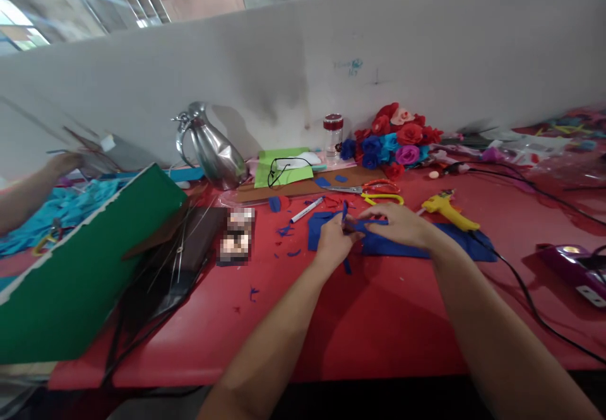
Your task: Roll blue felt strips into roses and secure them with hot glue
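Note:
My left hand [337, 242] is closed, its fingers pinching a narrow blue paper strip [345, 210] that sticks up above them. Close beside it, my right hand [401, 224] has its fingertips bent round a blue piece of the same material. Under both hands lies a long dark-blue paper sheet [473, 243], partly covered by my fingers and wrist. A yellow glue gun [449, 210] rests on the sheet's far edge, right of my right hand. Scissors with red and yellow handles [382, 192] lie just beyond my hands. A white marker [307, 210] is to their left.
Blue paper scraps [285, 232] dot the red table [379, 325]. Behind stand a steel jug [208, 145], a glass jar [333, 132] and paper roses [395, 139]. A green board [95, 262] leans at left, near another person's arm [33, 186]. A black cord [525, 290] crosses the right side.

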Demonstrator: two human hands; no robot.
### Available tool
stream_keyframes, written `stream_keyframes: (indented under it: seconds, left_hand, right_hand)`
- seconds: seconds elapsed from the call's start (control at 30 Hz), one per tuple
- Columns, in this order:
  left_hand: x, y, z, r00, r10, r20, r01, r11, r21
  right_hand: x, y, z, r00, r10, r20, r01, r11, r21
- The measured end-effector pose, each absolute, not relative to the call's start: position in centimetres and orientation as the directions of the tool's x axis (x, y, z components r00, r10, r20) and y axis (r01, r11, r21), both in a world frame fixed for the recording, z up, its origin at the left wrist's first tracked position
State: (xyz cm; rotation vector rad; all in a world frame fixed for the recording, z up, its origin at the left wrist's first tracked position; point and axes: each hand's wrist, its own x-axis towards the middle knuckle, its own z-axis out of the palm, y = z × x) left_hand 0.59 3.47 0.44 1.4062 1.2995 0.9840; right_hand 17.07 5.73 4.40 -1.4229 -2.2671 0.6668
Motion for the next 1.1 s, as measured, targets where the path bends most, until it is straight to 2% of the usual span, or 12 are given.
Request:
stream_keyframes:
  seconds: [0.17,0.37,0.5,0.6,0.7,0.9,1.0,1.1]
  left_hand:
    - [0.6,2.9,1.4,0.155,0.986,0.067,0.447,-0.131,0.885]
    - [0.7,2.8,0.9,0.181,0.979,0.097,0.522,-0.180,0.834]
    - [0.6,3.0,0.7,0.169,0.981,0.098,0.478,-0.169,0.862]
    - [0.6,3.1,0.6,0.142,0.986,0.087,0.447,-0.142,0.883]
    - [0.7,3.1,0.6,0.112,0.984,0.137,0.450,-0.173,0.876]
    - [0.9,3.1,0.4,0.089,0.961,0.262,0.372,-0.276,0.886]
    - [1.0,3.2,0.0,0.108,0.970,0.220,0.262,-0.241,0.935]
    - [1.0,3.4,-0.3,0.144,0.976,0.163,0.169,-0.187,0.968]
  right_hand:
    - [16.8,5.1,3.1,-0.454,0.886,0.089,0.735,0.429,-0.525]
    - [17.0,4.9,3.0,-0.431,0.901,0.052,0.767,0.396,-0.504]
    - [16.9,5.0,2.9,-0.411,0.911,0.024,0.772,0.363,-0.522]
    - [17.0,5.1,2.7,-0.394,0.918,0.050,0.767,0.358,-0.533]
    - [17.1,5.0,2.8,-0.342,0.935,0.095,0.769,0.336,-0.544]
    - [17.4,4.9,3.5,-0.055,0.978,0.202,0.740,0.176,-0.649]
    - [17.5,4.9,3.6,0.046,0.973,0.228,0.693,0.133,-0.708]
    - [17.6,5.0,3.5,0.056,0.965,0.255,0.637,0.162,-0.754]
